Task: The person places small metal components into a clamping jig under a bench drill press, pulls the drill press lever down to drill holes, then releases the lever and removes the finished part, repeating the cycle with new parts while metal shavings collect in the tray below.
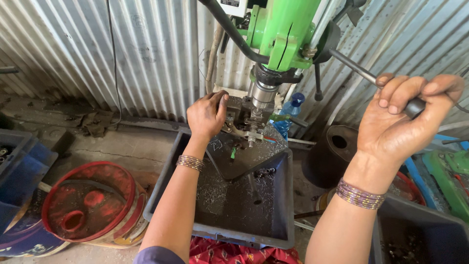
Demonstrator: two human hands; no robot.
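Under the drill, left hand grasps the workpiece; right hand clenches the lever.

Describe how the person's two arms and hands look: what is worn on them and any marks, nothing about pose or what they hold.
Both forearms are bare. The left hand carries dark grime on its fingers and back, and a stack of thin copper-coloured bangles circles that wrist. The right hand looks cleaner; its wrist has a band of thin purple and gold bangles. A grey-blue sleeve edge shows at the left upper arm.
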